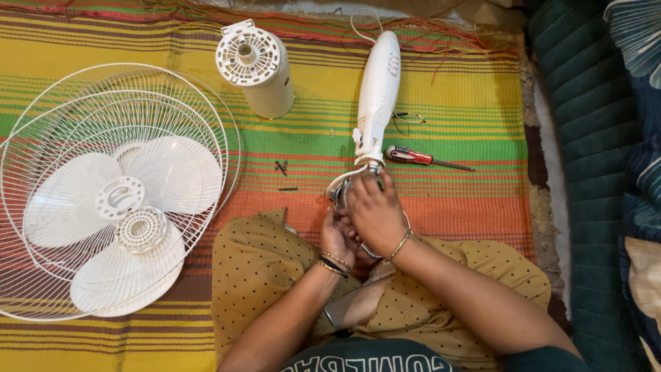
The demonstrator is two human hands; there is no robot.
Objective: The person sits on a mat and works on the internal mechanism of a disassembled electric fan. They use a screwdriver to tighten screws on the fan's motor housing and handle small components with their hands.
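White fan neck (376, 103) (both hands (365, 220) gripping).

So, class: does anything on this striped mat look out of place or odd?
Yes. The white plastic fan lies in pieces: wire grilles with loose blades left, motor housing on end, tiny dark screws scattered loose. Both hands grip the neck joint.

Glossy white plastic on the fan stand (378, 96) and blades (124, 207) — thin wire grille (41, 124), coarse woven striped mat (454, 89), red-handled metal screwdriver (423, 158).
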